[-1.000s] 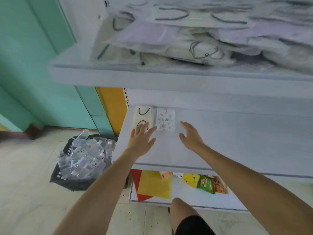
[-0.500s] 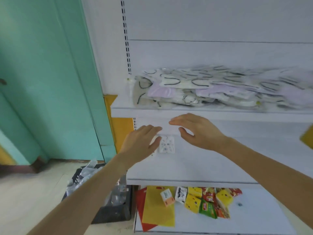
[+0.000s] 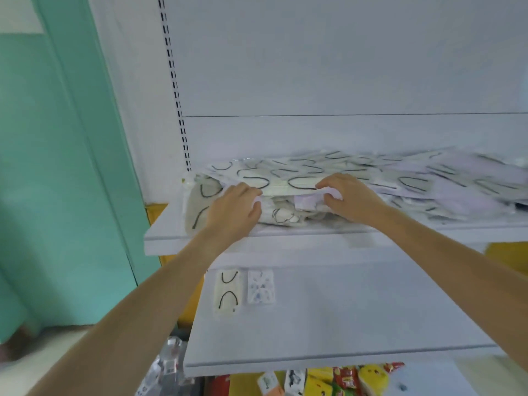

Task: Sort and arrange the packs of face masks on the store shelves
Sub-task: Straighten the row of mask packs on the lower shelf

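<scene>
A loose pile of mask packs (image 3: 400,178), cream and lilac with black ear loops, covers the upper shelf (image 3: 314,242). My left hand (image 3: 233,208) grips the pile's left front, fingers on the edge of a cream pack and thumb under it. My right hand (image 3: 350,198) pinches a lilac pack (image 3: 307,199) in the pile's front, fingers above and thumb below. On the middle shelf (image 3: 357,324) lie a cream pack (image 3: 227,292) and a patterned white pack (image 3: 261,287), side by side at the back left.
Colourful snack packets (image 3: 343,380) lie on the bottom shelf. A bin of clear plastic bottles (image 3: 167,364) stands on the floor to the left. A teal door (image 3: 57,167) flanks the shelving, whose slotted upright (image 3: 174,90) rises at its left edge.
Both hands rose from above the middle shelf to the upper shelf and took hold of packs in the pile. My view tilted upward.
</scene>
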{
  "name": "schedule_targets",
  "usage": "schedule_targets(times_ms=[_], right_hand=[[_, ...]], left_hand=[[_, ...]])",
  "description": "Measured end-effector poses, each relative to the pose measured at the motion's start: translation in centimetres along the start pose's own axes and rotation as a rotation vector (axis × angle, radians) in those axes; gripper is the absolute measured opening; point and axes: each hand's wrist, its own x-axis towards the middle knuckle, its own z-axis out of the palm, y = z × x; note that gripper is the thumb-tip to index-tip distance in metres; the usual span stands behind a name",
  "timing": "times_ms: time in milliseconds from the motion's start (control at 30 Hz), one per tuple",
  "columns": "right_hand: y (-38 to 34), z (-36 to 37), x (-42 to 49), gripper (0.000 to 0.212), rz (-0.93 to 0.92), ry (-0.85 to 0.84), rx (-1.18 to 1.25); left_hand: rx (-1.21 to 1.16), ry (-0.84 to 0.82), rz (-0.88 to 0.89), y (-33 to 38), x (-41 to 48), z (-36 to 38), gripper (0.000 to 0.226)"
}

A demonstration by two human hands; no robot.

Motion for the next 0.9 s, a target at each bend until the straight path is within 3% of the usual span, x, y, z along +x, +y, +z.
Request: schedule_targets(times_ms=[233,500,600,667,767,833,900], right_hand=[[4.5,-0.9,5.3,0.034,-0.005,-0.045,0.026],[3.2,2.2,9.9,0.065,-0.039,-0.258,0.116],[2.7,3.5,10.8,0.055,-0.021,-0.265,0.056],[2.3,3.4,11.0,0.038,-0.060,-0.199,-0.025],[2.1,3.0,10.6,0.031,-0.078,-0.122,0.073],[2.1,2.5,10.0,0.030,-0.122,-0.156,0.185],[2.2,1.7,9.0,0.031,-0.215,-0.260,0.201]], left_hand=[[0.011,-0.091,-0.117,0.1,6.4,1.8,0.040],[0.010,-0.217,-0.217,0.7,8.7,4.0,0.032],[-0.037,-0.187,-0.259,0.9,8.8,3.5,0.034],[-0.118,-0.178,-0.306,0.9,9.2,3.3,0.039],[-0.414,-0.054,-0.435,1.4,10.1,2.9,0.033],[-0.670,0.050,-0.551,1.9,11.1,2.5,0.031],[-0.788,0.029,-0.622,2.2,11.8,2.3,0.023]])
